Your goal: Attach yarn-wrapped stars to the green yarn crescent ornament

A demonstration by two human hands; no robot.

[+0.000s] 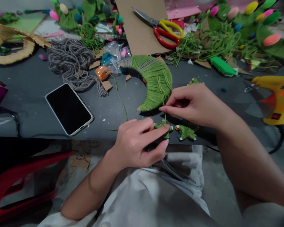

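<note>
A small green yarn-wrapped star [164,126] lies at the table's front edge, partly covered by the fingers of my left hand [139,142], which are closed on it. From the star a short strand of green yarn [165,117] runs up to my right hand [191,102], whose thumb and forefinger pinch it. Just beyond my hands rests a crescent wrapped in green yarn [157,83], with a grey stretch near its upper tip and loose loops on its face. Beside the held star is a second green star [187,131] with white tips.
A phone [69,108] and a heap of grey yarn [69,58] are on the left. Scissors [164,30] lie on cardboard [132,26] at the back. A yellow glue gun [278,97] with a lit red light stands right, near a green brush [223,66].
</note>
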